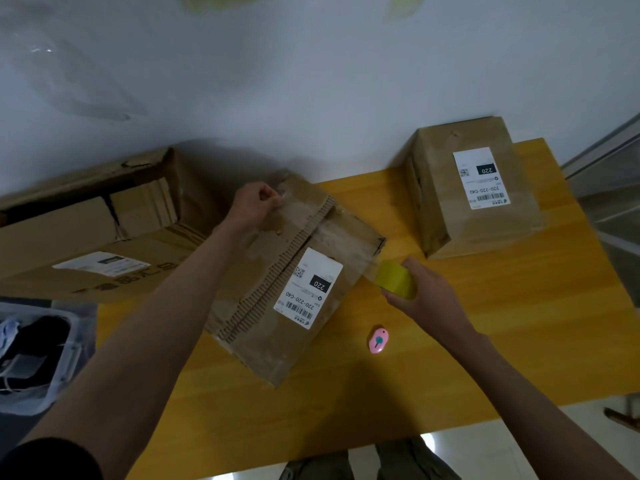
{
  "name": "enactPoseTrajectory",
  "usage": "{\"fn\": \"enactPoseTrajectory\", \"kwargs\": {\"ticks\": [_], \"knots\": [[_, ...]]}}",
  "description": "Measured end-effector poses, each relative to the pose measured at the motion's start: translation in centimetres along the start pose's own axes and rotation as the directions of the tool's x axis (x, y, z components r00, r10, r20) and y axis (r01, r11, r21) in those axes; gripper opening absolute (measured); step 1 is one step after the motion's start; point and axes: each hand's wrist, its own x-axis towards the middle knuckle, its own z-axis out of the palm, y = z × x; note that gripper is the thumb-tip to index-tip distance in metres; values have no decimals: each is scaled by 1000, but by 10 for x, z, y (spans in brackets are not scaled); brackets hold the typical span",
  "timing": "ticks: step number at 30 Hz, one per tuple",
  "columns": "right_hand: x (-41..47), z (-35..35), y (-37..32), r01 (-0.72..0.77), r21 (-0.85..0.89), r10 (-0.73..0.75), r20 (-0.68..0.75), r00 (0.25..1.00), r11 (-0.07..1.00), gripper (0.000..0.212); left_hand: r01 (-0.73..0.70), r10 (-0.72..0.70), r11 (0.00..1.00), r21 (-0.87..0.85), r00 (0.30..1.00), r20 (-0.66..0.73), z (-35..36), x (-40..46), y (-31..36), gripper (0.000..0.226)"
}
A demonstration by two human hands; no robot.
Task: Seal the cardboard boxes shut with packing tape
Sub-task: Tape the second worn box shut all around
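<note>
Yellow wood worktop [485, 341] vs white wall, 3 boxes. L grip [256, 206] pinching tape end on mid box [294, 271]; R grip [426, 292] wrapped round tape roll [394, 278].

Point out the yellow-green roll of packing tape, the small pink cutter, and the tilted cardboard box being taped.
yellow-green roll of packing tape [396, 281], head view, outer face.
small pink cutter [378, 339], head view, body centre.
tilted cardboard box [263, 271], head view, bare top flap.

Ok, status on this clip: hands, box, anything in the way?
Left hand pinning tape end on box. Right hand holding roll, tape stretched across flaps. Pink cutter nearby, clear.
</note>
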Motion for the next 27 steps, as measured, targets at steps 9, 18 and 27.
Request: {"fn": "enactPoseTrajectory", "kwargs": {"ticks": [9,18,27], "knots": [[6,15,11,-36,-20,36,19,999,999,44,20,-21,1000,-10,1000,-18,18,2,-3,12],[11,28,15,-57,-19,59,59,997,998,49,36,2,985,166,975,-223,36,-10,9,48],[10,42,22,-87,50,83,69,994,995,46,-319,290,831,456,948,135,102,-91,-2,82]]}}
